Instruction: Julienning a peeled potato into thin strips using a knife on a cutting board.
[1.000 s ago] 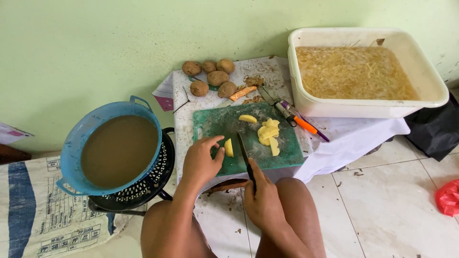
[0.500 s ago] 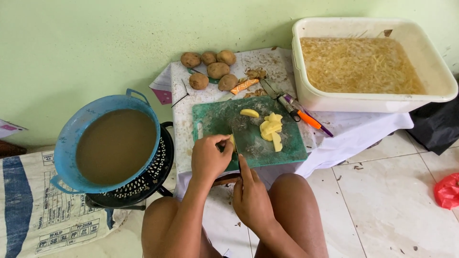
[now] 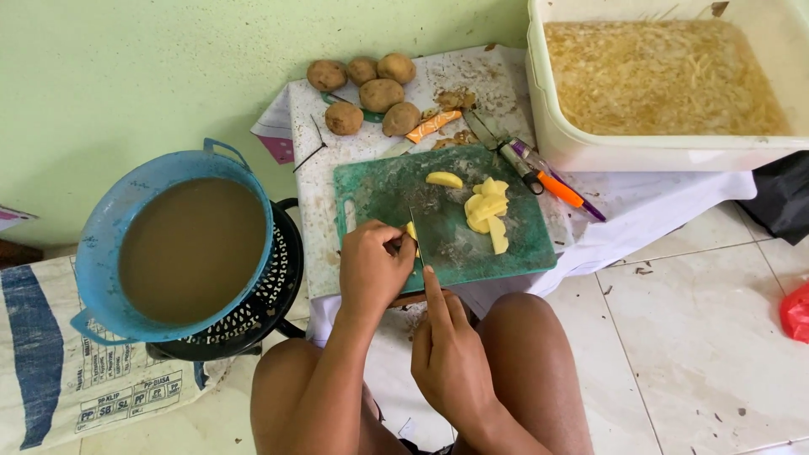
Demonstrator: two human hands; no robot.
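The left hand is being closed around a potato piece, pinning it to the green cutting board so that the knife, being gripped in the right hand, is kept clear of the fingers.

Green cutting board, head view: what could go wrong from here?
The left hand pins a potato piece right against the knife held by the right hand; its fingers sit beside the blade and could be nicked. The cutting board overhangs the low table's edge toward the knees, so hard pressure might tip it.
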